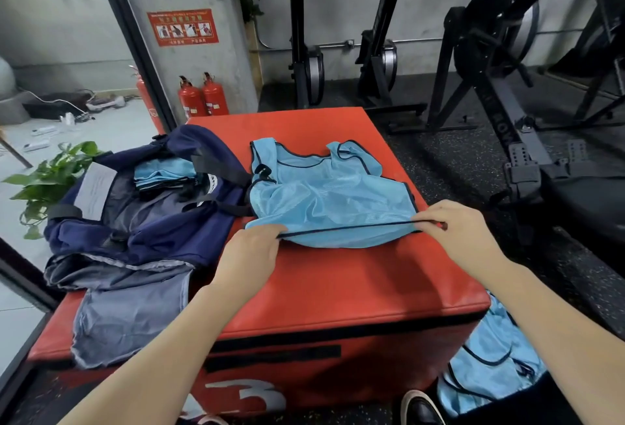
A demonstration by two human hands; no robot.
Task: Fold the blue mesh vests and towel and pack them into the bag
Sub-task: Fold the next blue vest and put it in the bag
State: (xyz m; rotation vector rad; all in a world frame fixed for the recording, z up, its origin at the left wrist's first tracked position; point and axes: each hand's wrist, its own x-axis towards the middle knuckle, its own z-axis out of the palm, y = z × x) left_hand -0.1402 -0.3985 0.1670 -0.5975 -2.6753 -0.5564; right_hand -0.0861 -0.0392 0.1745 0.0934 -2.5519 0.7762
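Both bare forearms reach out from the near edge of the red padded vinyl box (338, 286), and beyond them the left hand (252, 252) and right hand (456, 235) each pinch an end of the dark-piped bottom hem of a light blue mesh vest (331, 194), pulling that hem taut and slightly off the box top.

To fold it well, I judge the hem should stay level and tight while it is carried toward the far edge to meet the shoulder straps, so the loose mesh does not bunch; the wrinkled left side near the armhole wants smoothing first.

That vest lies flat, neck away from the person, on the right half of the box top, thin, limp and slippery-looking, with black binding at every opening. Down at the near right corner, on the floor, a heap of more light blue mesh vests (490, 357) waits.

Along the left edge sits an open navy fabric duffel bag (142, 235) with folded blue vests (162, 172) already inside, touching the spread vest's left side.
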